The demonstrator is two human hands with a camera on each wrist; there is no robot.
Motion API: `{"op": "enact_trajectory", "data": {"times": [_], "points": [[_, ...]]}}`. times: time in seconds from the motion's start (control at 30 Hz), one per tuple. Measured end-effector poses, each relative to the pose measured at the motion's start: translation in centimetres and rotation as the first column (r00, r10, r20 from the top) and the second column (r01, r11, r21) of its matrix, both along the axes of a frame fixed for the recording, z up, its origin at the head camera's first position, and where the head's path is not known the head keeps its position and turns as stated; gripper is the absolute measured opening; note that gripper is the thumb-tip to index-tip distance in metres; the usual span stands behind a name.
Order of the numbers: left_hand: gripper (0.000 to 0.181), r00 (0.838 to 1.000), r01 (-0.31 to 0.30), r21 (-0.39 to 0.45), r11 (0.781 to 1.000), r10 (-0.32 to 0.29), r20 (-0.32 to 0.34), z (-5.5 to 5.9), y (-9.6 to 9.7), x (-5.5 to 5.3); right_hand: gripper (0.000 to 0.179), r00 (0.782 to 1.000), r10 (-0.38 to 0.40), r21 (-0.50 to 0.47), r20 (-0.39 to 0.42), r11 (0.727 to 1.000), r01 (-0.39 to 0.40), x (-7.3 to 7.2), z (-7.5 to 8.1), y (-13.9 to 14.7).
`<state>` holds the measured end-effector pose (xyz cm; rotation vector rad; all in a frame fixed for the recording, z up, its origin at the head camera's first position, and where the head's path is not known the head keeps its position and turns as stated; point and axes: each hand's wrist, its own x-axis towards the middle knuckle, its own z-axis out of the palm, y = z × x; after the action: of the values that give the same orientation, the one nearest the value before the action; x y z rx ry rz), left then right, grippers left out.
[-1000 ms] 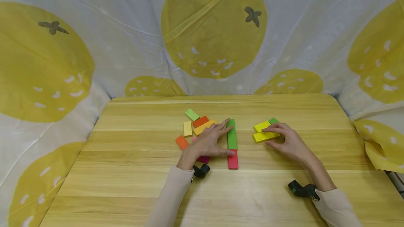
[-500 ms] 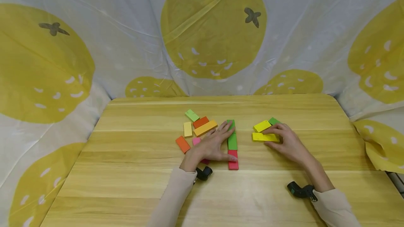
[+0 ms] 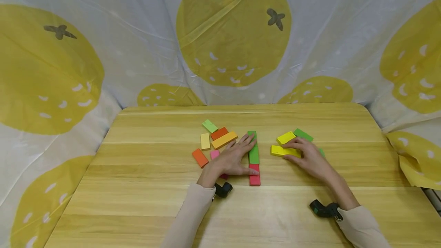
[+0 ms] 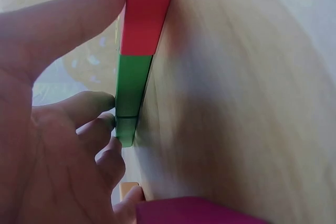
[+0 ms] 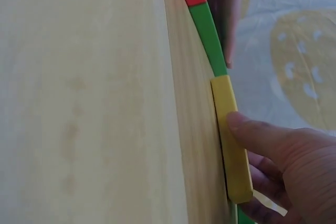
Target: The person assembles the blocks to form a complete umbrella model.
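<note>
Left of the frame's centre, on a pale wood-grain table (image 3: 103, 202), flat rectangular blocks, seemingly painted wood, lie scattered: an orange block (image 3: 200, 158), a pale yellow block (image 3: 204, 141), a light green block (image 3: 209, 126), a pink block (image 3: 215, 154), a red-orange block (image 3: 219, 133), an amber block (image 3: 224, 140) and a magenta block (image 3: 224, 176), partly hidden by my wrist.

My left hand (image 3: 231, 160) spreads wide, thumb and fingertips resting on a straight row at centre: two green rectangular blocks (image 3: 253, 155), then one red rectangular block (image 3: 255, 180) nearest me.

Right of centre, my right hand (image 3: 312, 159) pinches a bright yellow rectangular block (image 3: 279, 150) by its long sides. Another yellow block (image 3: 286, 137) lies just above it; farther right are a loose green block (image 3: 303, 134) and a mostly hidden green piece (image 3: 322, 152).

I judge the pinched block light, stiff, smooth enough to slip slightly, and hardly fragile; its long sides suit thumb and fingers best.

I count seven blocks left, three in the row, four right.
</note>
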<state>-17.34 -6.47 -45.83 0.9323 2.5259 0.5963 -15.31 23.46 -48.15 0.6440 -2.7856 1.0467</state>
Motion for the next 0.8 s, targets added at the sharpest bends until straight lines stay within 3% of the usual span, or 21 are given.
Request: {"op": "enact_trajectory", "data": {"times": [0.37, 0.57, 0.8], "points": [[0.104, 1.000, -0.001, 0.021, 1.000, 0.001, 0.007, -0.3, 0.0, 0.2, 0.032, 0.999, -0.033, -0.034, 0.007, 0.999, 0.033, -1.7, 0.1, -1.4], [0.104, 1.000, 0.004, 0.051, 0.999, -0.004, -0.001, -0.4, -0.1, 1.0, 0.032, 0.999, -0.052, -0.040, -0.006, 0.998, 0.052, -2.9, 0.2, -1.9], [0.106, 0.999, 0.013, -0.001, 1.000, -0.013, -0.049, -0.1, 0.0, 2.4, 0.032, 0.999, -0.048, -0.082, 0.005, 0.995, 0.048, -4.0, 0.0, -2.5]]}}
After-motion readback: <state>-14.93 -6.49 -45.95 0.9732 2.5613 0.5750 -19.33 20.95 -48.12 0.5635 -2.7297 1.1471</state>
